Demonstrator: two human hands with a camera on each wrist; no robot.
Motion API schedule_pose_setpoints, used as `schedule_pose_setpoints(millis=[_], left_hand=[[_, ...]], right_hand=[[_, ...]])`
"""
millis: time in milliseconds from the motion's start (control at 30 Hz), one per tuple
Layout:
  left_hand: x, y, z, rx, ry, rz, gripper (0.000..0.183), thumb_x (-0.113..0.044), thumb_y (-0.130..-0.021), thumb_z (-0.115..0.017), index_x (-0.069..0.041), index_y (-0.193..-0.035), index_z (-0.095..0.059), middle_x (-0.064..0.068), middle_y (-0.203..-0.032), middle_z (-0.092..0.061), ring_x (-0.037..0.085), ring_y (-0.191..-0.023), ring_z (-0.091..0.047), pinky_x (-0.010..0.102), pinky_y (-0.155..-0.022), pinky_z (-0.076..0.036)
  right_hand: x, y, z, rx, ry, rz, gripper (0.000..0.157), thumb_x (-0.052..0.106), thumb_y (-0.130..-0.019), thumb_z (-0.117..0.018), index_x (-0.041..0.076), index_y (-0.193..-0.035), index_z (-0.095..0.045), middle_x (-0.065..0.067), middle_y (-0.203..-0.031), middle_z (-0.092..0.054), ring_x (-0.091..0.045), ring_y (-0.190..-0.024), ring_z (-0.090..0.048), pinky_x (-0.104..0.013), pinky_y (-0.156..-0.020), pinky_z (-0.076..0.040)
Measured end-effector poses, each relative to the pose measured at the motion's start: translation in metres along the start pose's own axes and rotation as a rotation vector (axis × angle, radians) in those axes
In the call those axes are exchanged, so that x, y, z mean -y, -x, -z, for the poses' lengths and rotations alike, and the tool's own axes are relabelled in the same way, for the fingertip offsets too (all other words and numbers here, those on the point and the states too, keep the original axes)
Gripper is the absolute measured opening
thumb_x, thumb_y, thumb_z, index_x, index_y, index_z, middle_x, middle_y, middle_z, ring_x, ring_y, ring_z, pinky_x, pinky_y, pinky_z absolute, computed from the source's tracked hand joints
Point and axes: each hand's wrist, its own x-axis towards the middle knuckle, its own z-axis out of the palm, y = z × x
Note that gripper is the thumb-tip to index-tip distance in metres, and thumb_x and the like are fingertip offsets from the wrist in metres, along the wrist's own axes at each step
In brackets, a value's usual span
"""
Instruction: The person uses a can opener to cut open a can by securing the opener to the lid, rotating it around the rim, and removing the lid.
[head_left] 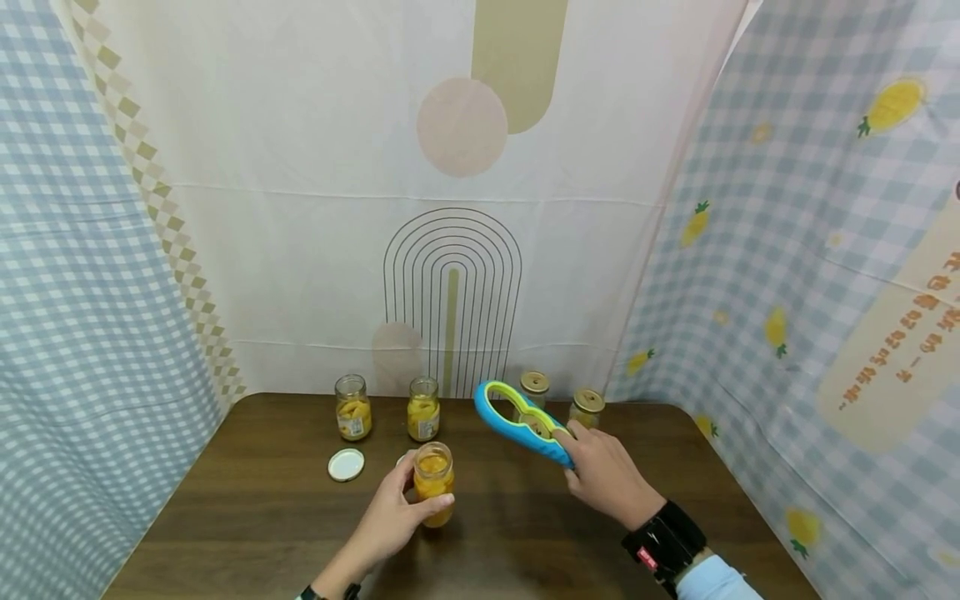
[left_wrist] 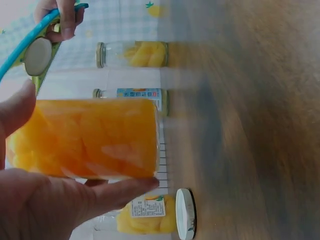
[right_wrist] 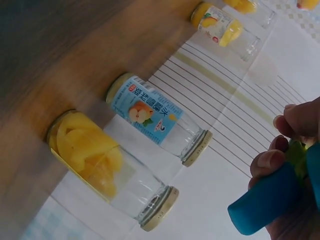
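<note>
My left hand [head_left: 392,515] grips a glass jar [head_left: 434,487] of orange fruit pieces, its open mouth upward. In the left wrist view the thumb and fingers wrap the jar's [left_wrist: 95,137] sides, its base toward the table. My right hand [head_left: 609,477] holds a blue and green jar opener [head_left: 517,433] by its handle end, raised over the table to the right of the jar. A round pale lid [left_wrist: 38,56] shows within the opener's loop in the left wrist view. Only the blue handle [right_wrist: 270,202] and fingertips show in the right wrist view.
Two lidless jars [head_left: 353,410] [head_left: 423,410] of yellow fruit stand at the back left. A white lid [head_left: 346,465] lies before them; another is mostly hidden behind my left hand. Two jars with gold lids [head_left: 534,382] [head_left: 588,400] stand at the back right, near the curtain [head_left: 315,250].
</note>
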Motion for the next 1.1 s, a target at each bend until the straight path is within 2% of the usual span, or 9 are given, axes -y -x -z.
schedule_pose_setpoints(millis=[200, 333, 500, 667, 867, 1100], left_hand=[[0.001, -0.022, -0.012, -0.032, -0.024, 0.014, 0.072, -0.038, -0.090, -0.088, -0.015, -0.150, -0.055, 0.012, -0.141, -0.068, 0.033, -0.132, -0.065, 0.057, -0.109, -0.055], [0.002, -0.039, -0.021, -0.032, -0.026, -0.011, 0.074, -0.035, -0.089, -0.089, -0.012, -0.151, -0.055, 0.014, -0.140, -0.068, 0.034, -0.131, -0.065, 0.056, -0.108, -0.056], [0.006, -0.060, -0.030, -0.021, -0.030, -0.024, 0.064, -0.032, -0.090, -0.089, -0.013, -0.143, -0.058, 0.013, -0.136, -0.069, 0.032, -0.127, -0.067, 0.050, -0.102, -0.060], [0.009, -0.078, -0.040, -0.011, -0.080, -0.024, 0.056, -0.027, -0.092, -0.087, -0.012, -0.138, -0.058, 0.012, -0.134, -0.069, 0.032, -0.125, -0.067, 0.051, -0.103, -0.059], [0.015, -0.095, -0.048, -0.023, -0.153, -0.052, 0.052, -0.020, -0.091, -0.087, -0.010, -0.134, -0.059, 0.013, -0.130, -0.070, 0.032, -0.120, -0.069, 0.053, -0.102, -0.059], [0.015, -0.110, -0.053, -0.023, -0.178, -0.026, 0.056, -0.021, -0.093, -0.086, -0.010, -0.137, -0.054, 0.014, -0.132, -0.070, 0.033, -0.122, -0.068, 0.055, -0.104, -0.057]], right_hand=[[-0.001, 0.002, 0.004, -0.030, -0.006, -0.008, 0.035, 0.005, -0.074, -0.088, 0.014, -0.098, -0.065, 0.004, -0.085, -0.051, -0.006, -0.064, -0.038, -0.020, -0.057, -0.033], [-0.002, 0.001, 0.006, -0.034, -0.006, -0.014, 0.034, 0.005, -0.075, -0.087, 0.014, -0.098, -0.064, 0.003, -0.087, -0.053, -0.007, -0.064, -0.039, -0.020, -0.057, -0.035], [-0.002, 0.002, 0.007, -0.048, 0.009, -0.010, 0.035, 0.006, -0.075, -0.089, 0.014, -0.099, -0.065, 0.002, -0.086, -0.053, -0.008, -0.064, -0.039, -0.021, -0.056, -0.034], [-0.003, 0.005, 0.007, -0.051, 0.018, -0.018, 0.034, 0.006, -0.076, -0.088, 0.013, -0.100, -0.065, 0.003, -0.084, -0.049, -0.008, -0.063, -0.037, -0.021, -0.055, -0.032], [-0.003, 0.007, 0.007, -0.053, 0.012, -0.016, 0.034, 0.006, -0.076, -0.088, 0.013, -0.100, -0.065, 0.002, -0.084, -0.050, -0.008, -0.063, -0.037, -0.021, -0.056, -0.032], [-0.003, 0.007, 0.008, -0.055, 0.008, -0.020, 0.034, 0.006, -0.076, -0.087, 0.013, -0.100, -0.065, 0.003, -0.084, -0.050, -0.008, -0.063, -0.037, -0.020, -0.056, -0.032]])
